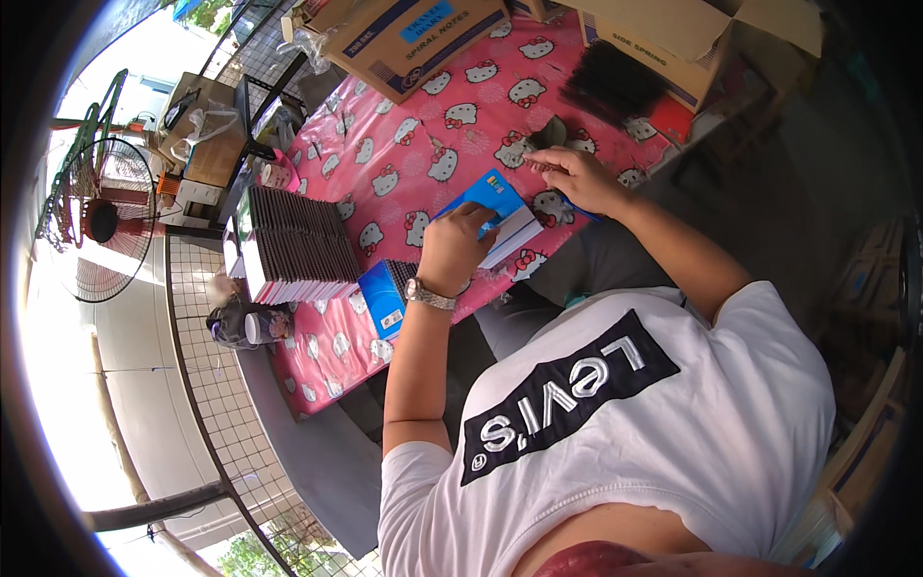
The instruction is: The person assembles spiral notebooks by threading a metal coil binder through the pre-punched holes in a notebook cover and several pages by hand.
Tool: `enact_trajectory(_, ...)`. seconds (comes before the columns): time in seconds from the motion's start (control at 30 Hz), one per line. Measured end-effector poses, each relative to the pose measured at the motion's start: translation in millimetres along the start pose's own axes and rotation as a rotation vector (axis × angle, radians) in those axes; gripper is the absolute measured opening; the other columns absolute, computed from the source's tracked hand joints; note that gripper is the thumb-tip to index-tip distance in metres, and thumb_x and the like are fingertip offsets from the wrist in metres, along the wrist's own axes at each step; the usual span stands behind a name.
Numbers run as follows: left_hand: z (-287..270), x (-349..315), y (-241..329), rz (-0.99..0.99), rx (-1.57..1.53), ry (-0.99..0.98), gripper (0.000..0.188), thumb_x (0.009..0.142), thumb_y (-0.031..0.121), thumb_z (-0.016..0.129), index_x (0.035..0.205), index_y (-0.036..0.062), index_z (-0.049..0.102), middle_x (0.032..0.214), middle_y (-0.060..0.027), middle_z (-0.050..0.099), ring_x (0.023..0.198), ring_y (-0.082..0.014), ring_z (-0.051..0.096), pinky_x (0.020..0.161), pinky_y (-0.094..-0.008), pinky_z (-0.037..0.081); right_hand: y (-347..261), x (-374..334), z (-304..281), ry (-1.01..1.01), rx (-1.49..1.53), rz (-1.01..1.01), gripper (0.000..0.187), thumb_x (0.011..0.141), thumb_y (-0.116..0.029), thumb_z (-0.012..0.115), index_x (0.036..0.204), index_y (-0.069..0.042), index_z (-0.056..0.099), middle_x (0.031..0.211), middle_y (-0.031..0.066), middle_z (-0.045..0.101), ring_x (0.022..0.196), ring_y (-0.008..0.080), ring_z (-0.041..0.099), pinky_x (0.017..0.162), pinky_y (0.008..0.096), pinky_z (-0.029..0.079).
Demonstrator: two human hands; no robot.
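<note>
A blue-covered notebook (500, 195) with white page edges lies at the table's near side. My left hand (460, 247), a metal watch at its wrist, rests on the cover with its fingers bent and closed against it. To the right of that notebook, my right hand (585, 185) is closed in a pinch above the table; what it pinches is too small to make out. A dark, crumpled-looking piece (549, 135) lies just beyond its fingertips. Left of my left wrist, a blue spiral notebook (385, 296) lies on the table.
Tall stacks of black-spiral notebooks (300, 247) stand at the left on a pink patterned cloth (385, 139). Cardboard boxes (413, 43) line the far side. A pile of black coils (613, 85) lies before an open box (663, 48). A fan (101, 219) stands far left.
</note>
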State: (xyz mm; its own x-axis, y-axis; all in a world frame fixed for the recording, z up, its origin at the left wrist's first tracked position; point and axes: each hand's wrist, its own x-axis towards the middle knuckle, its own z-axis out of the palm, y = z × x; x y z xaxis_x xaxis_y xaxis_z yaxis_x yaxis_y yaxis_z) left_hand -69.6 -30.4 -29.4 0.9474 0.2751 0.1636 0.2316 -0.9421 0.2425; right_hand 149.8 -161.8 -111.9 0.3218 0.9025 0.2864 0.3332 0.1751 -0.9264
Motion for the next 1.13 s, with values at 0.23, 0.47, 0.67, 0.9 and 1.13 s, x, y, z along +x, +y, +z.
enact_trajectory(0.23,-3,2,-15,0.010,-0.143,-0.018,0.022,0.081,0.017,0.075,0.101,0.0084,0.074,0.101,-0.0095,0.073,0.077,-0.0254,0.072,0.069,-0.0338,0.057,-26,-9,12,-0.022,0.446,0.459,0.040,0.093,-0.009,0.056,0.132,0.003,0.057,0.105,0.0043,0.066,0.075,0.0070,0.058,0.072,0.0239,0.051)
enact_trajectory(0.47,-2,-5,-15,-0.067,-0.221,0.099,0.020,0.085,0.017,0.072,0.103,0.0097,0.071,0.101,-0.0106,0.073,0.075,-0.0304,0.071,0.066,-0.0378,0.057,-41,-33,48,0.142,-0.303,-0.038,0.030,0.080,-0.007,0.062,0.107,0.003,0.069,0.101,0.0141,0.065,0.096,0.0317,0.065,0.083,0.0362,0.052)
enact_trajectory(0.67,0,-6,-13,-0.097,-0.098,0.034,0.026,0.084,0.020,0.074,0.108,0.0102,0.069,0.103,-0.0140,0.071,0.077,-0.0306,0.071,0.068,-0.0392,0.057,-60,-20,46,0.122,0.124,0.264,0.028,0.083,-0.009,0.058,0.104,0.006,0.068,0.102,0.0178,0.066,0.077,0.0255,0.064,0.073,0.0333,0.052)
enact_trajectory(0.9,-2,1,8,-0.045,0.078,0.047,0.032,0.087,0.020,0.068,0.117,0.0116,0.061,0.094,-0.0158,0.069,0.080,-0.0365,0.068,0.067,-0.0457,0.055,-50,-5,24,0.028,0.950,0.543,0.033,0.096,-0.022,0.056,0.124,-0.005,0.055,0.095,0.0138,0.069,0.053,0.0092,0.049,0.049,0.0240,0.041)
enact_trajectory(1.13,-38,17,3,-0.018,0.141,0.109,0.019,0.089,0.011,0.059,0.108,0.0078,0.061,0.094,-0.0136,0.069,0.098,-0.0332,0.065,0.086,-0.0449,0.050,-47,27,6,-0.073,-0.331,-0.363,0.034,0.102,-0.023,0.057,0.133,-0.008,0.059,0.106,0.0135,0.072,0.097,0.0234,0.070,0.085,0.0370,0.054)
